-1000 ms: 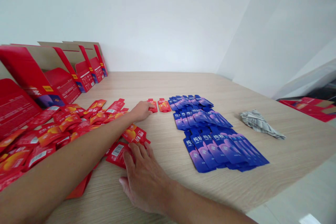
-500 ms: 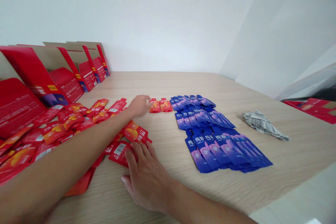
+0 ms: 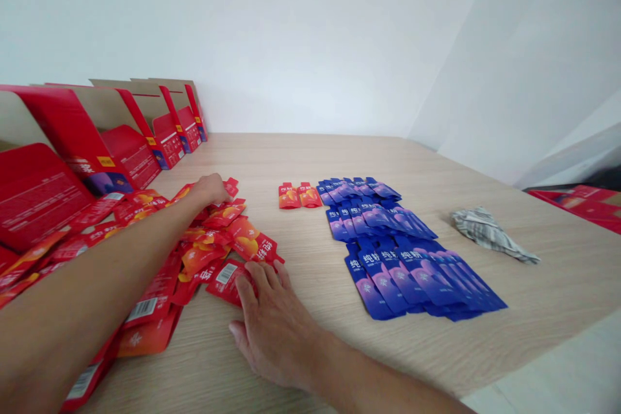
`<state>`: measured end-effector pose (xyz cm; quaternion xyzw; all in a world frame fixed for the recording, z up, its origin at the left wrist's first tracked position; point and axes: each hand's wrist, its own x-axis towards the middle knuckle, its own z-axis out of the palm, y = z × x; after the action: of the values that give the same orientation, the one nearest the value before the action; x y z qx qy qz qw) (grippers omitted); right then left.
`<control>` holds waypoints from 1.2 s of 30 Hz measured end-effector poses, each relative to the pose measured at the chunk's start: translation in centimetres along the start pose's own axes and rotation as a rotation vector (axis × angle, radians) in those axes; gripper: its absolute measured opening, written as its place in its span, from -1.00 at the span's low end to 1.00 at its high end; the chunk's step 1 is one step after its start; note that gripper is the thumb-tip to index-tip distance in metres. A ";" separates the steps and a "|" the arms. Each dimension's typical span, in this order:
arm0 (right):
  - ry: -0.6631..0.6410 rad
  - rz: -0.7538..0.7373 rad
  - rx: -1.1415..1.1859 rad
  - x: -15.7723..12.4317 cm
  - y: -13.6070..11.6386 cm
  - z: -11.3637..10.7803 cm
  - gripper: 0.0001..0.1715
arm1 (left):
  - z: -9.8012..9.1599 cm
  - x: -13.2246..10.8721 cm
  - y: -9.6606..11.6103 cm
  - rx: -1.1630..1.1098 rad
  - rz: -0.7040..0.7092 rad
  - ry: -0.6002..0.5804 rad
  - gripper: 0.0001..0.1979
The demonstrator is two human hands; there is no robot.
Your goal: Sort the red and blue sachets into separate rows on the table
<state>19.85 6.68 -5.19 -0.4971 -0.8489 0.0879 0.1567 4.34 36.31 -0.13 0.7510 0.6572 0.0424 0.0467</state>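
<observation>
At the far edge of a heap of red-orange sachets [image 3: 198, 255], my left hand [image 3: 213, 189] reaches down, its fingers mostly hidden from me. My right hand [image 3: 276, 317] lies palm down at the heap's right edge, fingers extended and touching a red sachet with a barcode [image 3: 226, 275]. Just beyond those fingertips is an orange-fronted sachet [image 3: 250, 239]. Two upright orange sachets [image 3: 299, 196] lie side by side on the table [image 3: 286, 158]. Right of them, blue-purple sachets [image 3: 412, 272] form three overlapping rows.
Several open red cardboard boxes [image 3: 130, 149] stand in a line at the left, behind the heap. A crumpled striped cloth [image 3: 490, 233] lies on the table at the right. Past the table's right edge is a red package [image 3: 582, 204]. A white wall [image 3: 301, 39] rises behind.
My left hand has moved left, away from the two upright orange sachets and back to the heap. My right hand has stayed on the sachet, and the view has shifted slightly.
</observation>
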 end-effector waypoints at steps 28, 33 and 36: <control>0.067 -0.017 -0.029 0.1 0.2 0.5 -0.37 | 0.7 -3.6 7.1 0.224 0.581 -0.116 -0.53; 0.098 -0.021 -0.029 0.1 0.2 0.7 -0.38 | 1.8 -3.7 7.4 0.204 0.619 -0.083 -0.58; 0.088 -0.013 -0.021 0.1 0.2 0.6 -0.37 | 2.2 -3.6 7.7 0.194 0.620 -0.061 -0.60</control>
<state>19.73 6.83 -5.79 -0.4965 -0.8453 0.0560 0.1892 11.71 31.67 -1.32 0.9173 0.3965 -0.0306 -0.0204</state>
